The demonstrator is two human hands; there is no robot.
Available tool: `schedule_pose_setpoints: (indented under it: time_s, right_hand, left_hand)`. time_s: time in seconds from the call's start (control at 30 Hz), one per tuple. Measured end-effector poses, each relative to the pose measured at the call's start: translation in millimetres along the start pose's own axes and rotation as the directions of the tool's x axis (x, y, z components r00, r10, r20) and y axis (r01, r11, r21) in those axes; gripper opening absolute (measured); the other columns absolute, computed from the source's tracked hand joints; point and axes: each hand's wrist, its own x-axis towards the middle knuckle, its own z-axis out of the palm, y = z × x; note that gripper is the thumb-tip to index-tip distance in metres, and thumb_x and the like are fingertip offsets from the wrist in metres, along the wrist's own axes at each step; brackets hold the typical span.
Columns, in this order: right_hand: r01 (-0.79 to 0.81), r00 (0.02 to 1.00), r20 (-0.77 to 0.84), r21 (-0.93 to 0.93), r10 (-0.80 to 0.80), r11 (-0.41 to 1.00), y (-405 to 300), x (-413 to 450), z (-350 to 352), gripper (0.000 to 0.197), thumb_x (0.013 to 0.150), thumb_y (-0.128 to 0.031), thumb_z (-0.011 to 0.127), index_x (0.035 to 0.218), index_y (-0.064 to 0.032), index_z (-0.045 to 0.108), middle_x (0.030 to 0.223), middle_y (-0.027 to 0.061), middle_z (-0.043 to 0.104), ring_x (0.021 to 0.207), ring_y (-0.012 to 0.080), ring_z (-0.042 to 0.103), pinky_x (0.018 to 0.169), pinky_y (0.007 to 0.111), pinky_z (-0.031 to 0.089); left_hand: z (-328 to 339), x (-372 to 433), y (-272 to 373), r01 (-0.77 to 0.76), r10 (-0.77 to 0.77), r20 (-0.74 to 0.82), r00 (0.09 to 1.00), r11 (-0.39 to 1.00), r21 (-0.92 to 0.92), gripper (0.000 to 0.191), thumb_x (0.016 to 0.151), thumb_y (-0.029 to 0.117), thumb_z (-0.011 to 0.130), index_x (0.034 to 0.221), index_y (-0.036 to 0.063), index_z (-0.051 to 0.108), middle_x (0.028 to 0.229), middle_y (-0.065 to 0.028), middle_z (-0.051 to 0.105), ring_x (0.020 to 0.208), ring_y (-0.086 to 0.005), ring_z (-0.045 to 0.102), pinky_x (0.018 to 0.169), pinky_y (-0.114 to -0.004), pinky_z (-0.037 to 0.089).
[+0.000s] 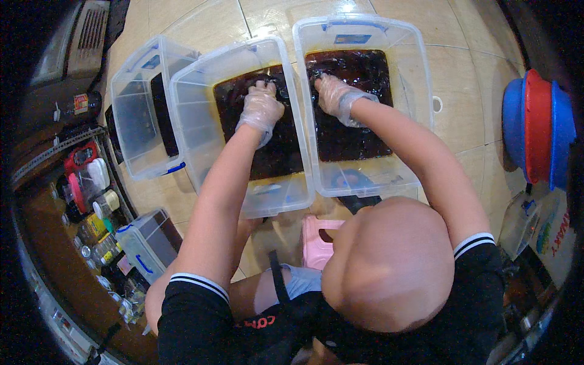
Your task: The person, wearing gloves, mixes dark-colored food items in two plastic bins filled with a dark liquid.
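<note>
Two transparent plastic storage bins stand side by side on the floor, the left bin (194, 118) and the right bin (415, 114). Each holds a glossy, dark brown mass (269, 155), liquid or jelly-like. My left hand (261, 109), in a thin see-through plastic glove, reaches into the left bin with its fingertips at the dark surface. Gloved the same way, my right hand (337, 96) is in the right bin near its left wall, fingers pointing down into the mass. The fingertips are partly hidden, so whether either hand grips anything is unclear.
A third transparent bin (134, 114) stands at the left. Jars and containers (105, 205) line a low shelf at far left. Blue and red plastic basins (538, 127) are at the right. A pink plastic stool (315, 242) stands near my bent knee (392, 264).
</note>
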Motion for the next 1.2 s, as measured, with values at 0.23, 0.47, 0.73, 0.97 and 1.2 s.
schedule_pose_setpoints:
  time_s: [0.23,0.47,0.73,0.97,1.2]
  right_hand:
    - [-0.284,0.948,-0.223,-0.261,0.228,0.923,40,-9,-18,0.057,0.095,-0.017,0.056,0.151,-0.012,0.051,0.156,0.0209,0.047,0.144,0.0335,0.047,0.111,0.05,0.048]
    - [-0.079,0.991,-0.121,-0.165,0.06,0.983,15,-11,12,0.031,0.091,-0.016,0.062,0.118,-0.0014,0.07,0.123,0.0244,0.067,0.115,0.0376,0.068,0.096,0.046,0.057]
    - [-0.262,0.94,-0.283,-0.241,0.191,0.934,41,-9,-14,0.051,0.096,-0.014,0.056,0.147,-0.0107,0.055,0.153,0.0243,0.047,0.134,0.0358,0.056,0.105,0.05,0.052]
    - [-0.068,0.991,0.108,-0.118,0.081,0.991,8,-2,-12,0.04,0.087,-0.008,0.064,0.126,0.0017,0.069,0.125,0.024,0.071,0.117,0.0371,0.069,0.098,0.046,0.058]
    - [-0.184,0.966,-0.226,-0.252,0.127,0.95,37,-7,-22,0.053,0.095,-0.018,0.056,0.148,-0.0147,0.055,0.159,0.0192,0.044,0.144,0.0363,0.047,0.112,0.052,0.045]
  left_hand:
    - [-19,-8,-30,0.309,-0.31,0.035,0.95,0.951,0.033,0.063,0.091,0.033,0.064,0.145,0.0055,0.051,0.148,-0.0316,0.048,0.131,-0.0482,0.057,0.111,-0.05,0.048]
    - [-5,-7,-6,0.017,-0.021,0.067,0.998,0.998,0.065,0.054,0.088,0.021,0.062,0.138,0.0017,0.056,0.144,-0.0277,0.053,0.129,-0.0472,0.056,0.111,-0.052,0.048]
    - [-21,-4,-15,0.447,-0.439,0.09,0.894,0.887,-0.116,0.059,0.091,0.025,0.06,0.146,0.0053,0.053,0.15,-0.0369,0.045,0.134,-0.0461,0.055,0.114,-0.048,0.046]
    - [-6,5,-5,0.098,-0.096,0.039,0.995,0.992,-0.074,0.043,0.09,0.02,0.06,0.127,0.0002,0.062,0.138,-0.0292,0.06,0.124,-0.0443,0.063,0.108,-0.048,0.051]
    - [-20,0,-8,0.159,-0.16,-0.016,0.987,0.987,-0.026,0.07,0.089,0.029,0.064,0.152,0.0037,0.048,0.151,-0.0291,0.047,0.127,-0.0458,0.06,0.11,-0.051,0.049]
